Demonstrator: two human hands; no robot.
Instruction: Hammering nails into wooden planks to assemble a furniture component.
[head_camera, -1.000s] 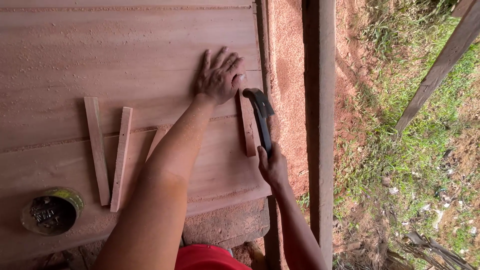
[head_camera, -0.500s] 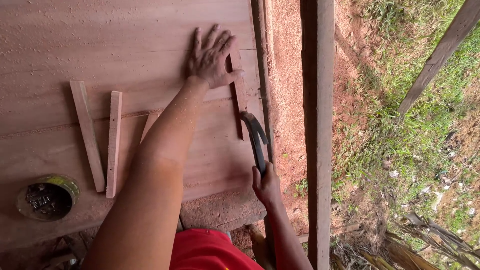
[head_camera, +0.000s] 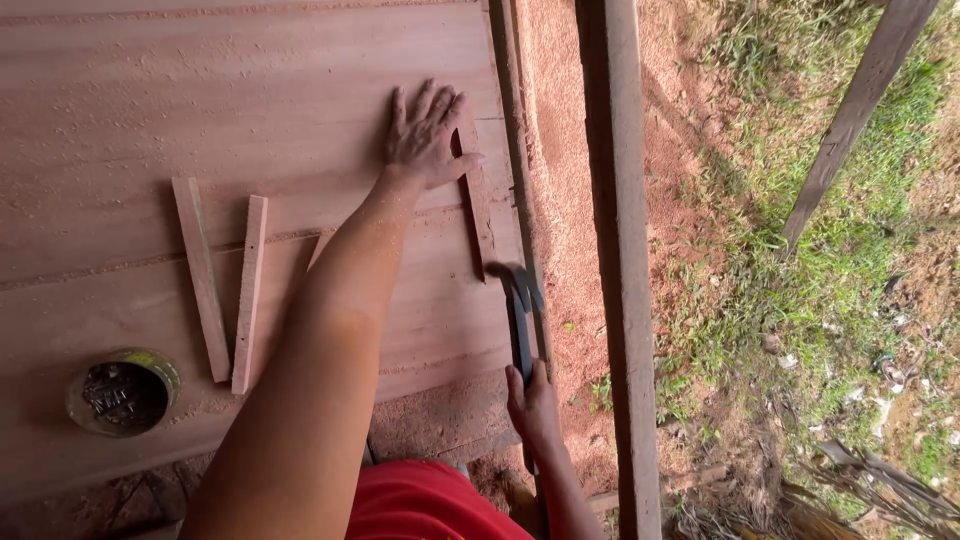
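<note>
Sawdusty plank bench (head_camera: 250, 90): three wood strips (head_camera: 203, 278), nail tin (head_camera: 124, 392).

Both arms are left bare, no sleeves or gloves to be seen, and the left forearm (head_camera: 330, 290) is dusted with fine sawdust. A bright red garment (head_camera: 430, 505) is worn below.

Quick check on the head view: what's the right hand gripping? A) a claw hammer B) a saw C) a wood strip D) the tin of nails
A: the right hand is closed around the handle of a dark claw hammer, its head near the lower end of the wood strip that the left hand presses flat on the panel.
</note>
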